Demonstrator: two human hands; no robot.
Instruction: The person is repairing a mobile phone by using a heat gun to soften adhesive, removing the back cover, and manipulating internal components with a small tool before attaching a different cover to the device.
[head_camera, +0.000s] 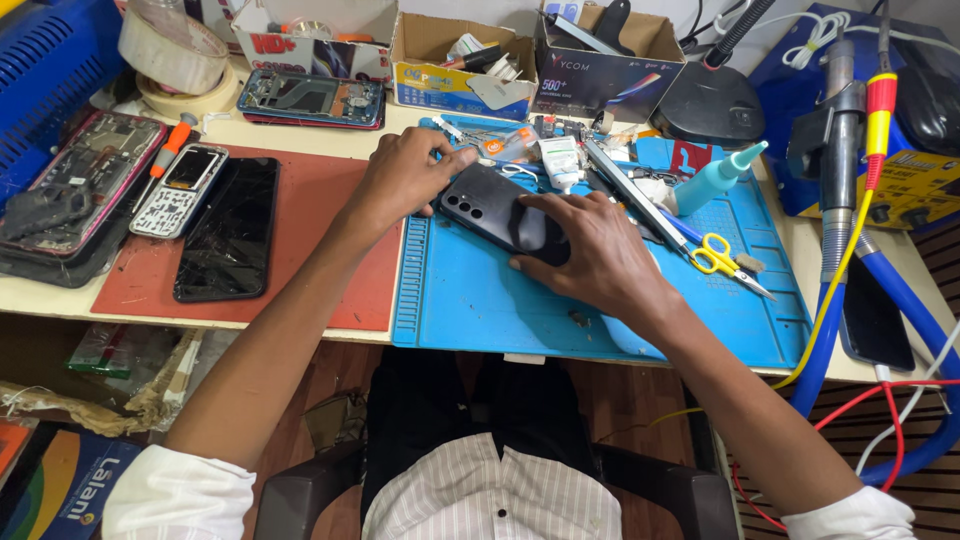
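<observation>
A dark smartphone lies back side up on the blue work mat, its camera lenses toward the left end. My left hand grips the phone's left end, fingers curled over its far edge. My right hand presses flat on the phone's right half, covering that part. Both forearms reach in from the bottom of the view.
A red mat at left carries a cracked black phone and a keypad phone. Yellow-handled scissors, a teal bottle, tweezers and small tubes lie on the blue mat. Cardboard boxes line the back. Cables and a soldering tool stand at right.
</observation>
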